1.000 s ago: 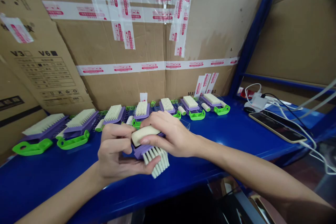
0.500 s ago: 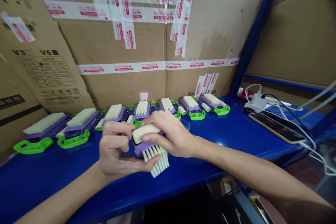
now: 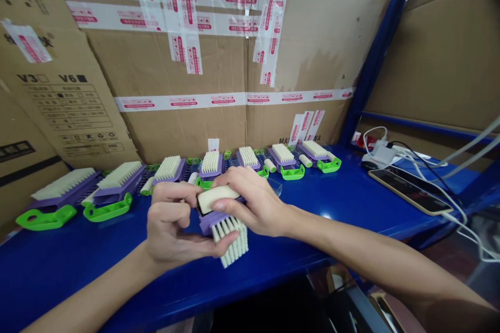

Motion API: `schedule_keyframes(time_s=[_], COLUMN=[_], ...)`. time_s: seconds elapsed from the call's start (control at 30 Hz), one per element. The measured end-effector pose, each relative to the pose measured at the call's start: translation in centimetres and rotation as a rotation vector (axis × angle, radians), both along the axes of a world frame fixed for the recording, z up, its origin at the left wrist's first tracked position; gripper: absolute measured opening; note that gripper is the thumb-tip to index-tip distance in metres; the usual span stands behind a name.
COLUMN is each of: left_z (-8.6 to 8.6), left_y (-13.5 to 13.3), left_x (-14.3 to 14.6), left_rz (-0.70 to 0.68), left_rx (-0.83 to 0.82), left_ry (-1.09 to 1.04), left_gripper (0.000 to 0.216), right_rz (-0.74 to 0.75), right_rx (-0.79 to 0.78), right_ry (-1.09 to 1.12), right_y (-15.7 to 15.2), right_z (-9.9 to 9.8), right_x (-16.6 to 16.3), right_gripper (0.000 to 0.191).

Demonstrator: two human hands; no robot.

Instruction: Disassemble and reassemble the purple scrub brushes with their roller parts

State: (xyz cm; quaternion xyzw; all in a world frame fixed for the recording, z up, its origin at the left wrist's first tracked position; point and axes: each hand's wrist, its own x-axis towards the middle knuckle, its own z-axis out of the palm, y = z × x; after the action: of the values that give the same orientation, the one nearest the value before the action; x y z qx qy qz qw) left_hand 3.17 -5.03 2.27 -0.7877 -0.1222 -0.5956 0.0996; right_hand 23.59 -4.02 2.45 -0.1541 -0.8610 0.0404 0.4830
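Above the table's front part, my left hand (image 3: 174, 221) is closed on a purple brush (image 3: 230, 242) with cream bristles. Its thumb lies along the bristles, which point down and toward me. My right hand (image 3: 255, 203) is closed over a smooth cream rounded piece (image 3: 214, 197) against the brush's other side, thumb and fingers pressing on it. A dark edge shows beneath this piece; whether it is fixed to the brush I cannot tell. My left index finger touches the piece's left end. Both palms hide part of the brush.
Behind my hands, a row of purple brushes (image 3: 170, 167) with green handles (image 3: 109, 209) and small cream rollers (image 3: 303, 160) spans the blue table (image 3: 312, 239). Cardboard (image 3: 187, 130) stands behind. At right lie a phone (image 3: 408, 191) and a charger (image 3: 383, 152) with cables.
The bristle end of the held brush has shifted slightly left and down. Both hands keep almost the same grip and place.
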Motion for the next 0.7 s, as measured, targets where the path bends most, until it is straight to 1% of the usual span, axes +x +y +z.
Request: schedule_keyframes(time_s=[0.1, 0.23, 0.33, 0.4, 0.57, 0.63, 0.7], left_z=[0.1, -0.2, -0.5, -0.5, -0.5, -0.7, -1.1], left_y=[0.0, 0.2, 0.2, 0.1, 0.2, 0.4, 0.8], left_x=[-0.2, -0.6, -0.6, -0.3, 0.4, 0.4, 0.1], left_rz=[0.008, 0.033, 0.051, 0.027, 0.024, 0.036, 0.099], left_rx=[0.013, 0.030, 0.013, 0.001, -0.042, -0.041, -0.030], left_ry=[0.018, 0.011, -0.011, -0.038, -0.098, -0.113, -0.092], left_gripper=[0.067, 0.071, 0.071, 0.070, 0.070, 0.071, 0.071], right_rz=[-0.005, -0.014, -0.010, -0.005, 0.006, 0.005, 0.003], right_rx=[0.005, -0.004, -0.005, -0.007, -0.065, -0.074, -0.072], right_ry=[0.016, 0.021, 0.018, 0.020, 0.054, 0.047, 0.030], right_y=[0.0, -0.1, -0.1, -0.1, 0.0, 0.1, 0.2], right_z=[-0.2, -0.3, -0.3, -0.3, -0.1, 0.0, 0.1], right_x=[-0.1, -0.2, -0.2, -0.3, -0.2, -0.1, 0.0], right_gripper=[0.034, 0.036, 0.035, 0.034, 0.030, 0.029, 0.029])
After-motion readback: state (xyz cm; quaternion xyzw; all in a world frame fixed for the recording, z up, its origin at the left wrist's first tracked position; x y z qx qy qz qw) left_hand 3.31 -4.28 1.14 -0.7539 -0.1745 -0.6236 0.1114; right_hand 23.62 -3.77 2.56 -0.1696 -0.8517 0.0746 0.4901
